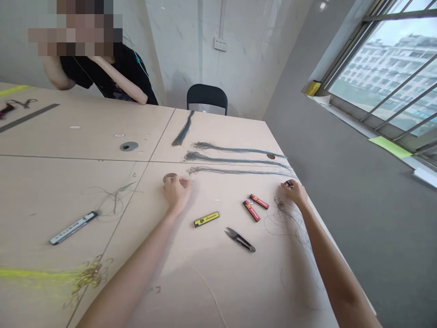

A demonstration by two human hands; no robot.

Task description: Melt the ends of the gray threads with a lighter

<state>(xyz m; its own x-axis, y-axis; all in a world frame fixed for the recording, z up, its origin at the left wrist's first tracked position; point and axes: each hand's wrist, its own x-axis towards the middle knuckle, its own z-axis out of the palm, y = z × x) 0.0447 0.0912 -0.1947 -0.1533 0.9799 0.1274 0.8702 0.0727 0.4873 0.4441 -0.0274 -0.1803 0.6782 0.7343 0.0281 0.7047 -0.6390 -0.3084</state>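
My left hand (pixel 176 192) rests on the tabletop with its fingers bunched, just beside a small round brown disc (pixel 168 177) that it partly hides. My right hand (pixel 293 191) pinches a small dark object (pixel 289 184) at the table's right side, above a loose tangle of fine dark strands (pixel 285 218). Several long grey-green fibre bundles (pixel 235 159) lie across the table ahead of my hands. Between my hands lie black-handled thread snips (pixel 240 239), a yellow tag (pixel 206 219) and two red tags (pixel 251 211).
A utility knife (pixel 73 228) and a yellow fibre bundle (pixel 51 273) lie to the left, with a steel ruler (pixel 29 117) further back. A person in a black top (pixel 112 75) stands beyond the far edge. A black chair (pixel 206 98) stands behind the table. The right edge drops to grey floor.
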